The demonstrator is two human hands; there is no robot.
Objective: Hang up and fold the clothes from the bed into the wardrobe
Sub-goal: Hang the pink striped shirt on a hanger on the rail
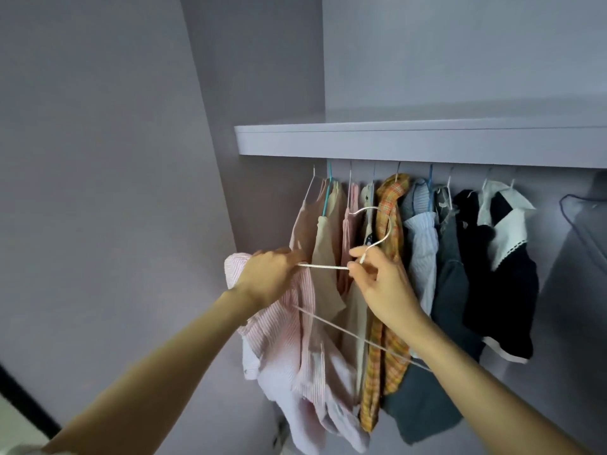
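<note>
Pink shirt (282,326) half on the hanger (331,267) before the wardrobe row, left hand (266,277) gripping fabric, right hand (381,284) pinching the neck, and a loose shoulder could slide off.

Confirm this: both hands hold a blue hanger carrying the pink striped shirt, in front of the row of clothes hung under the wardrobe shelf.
One detail is off: the hanger is white, not blue, as the head view shows. The rest stands: the left hand and right hand both hold it, the pink striped shirt is on it, and the row of clothes hangs under the wardrobe shelf.
</note>
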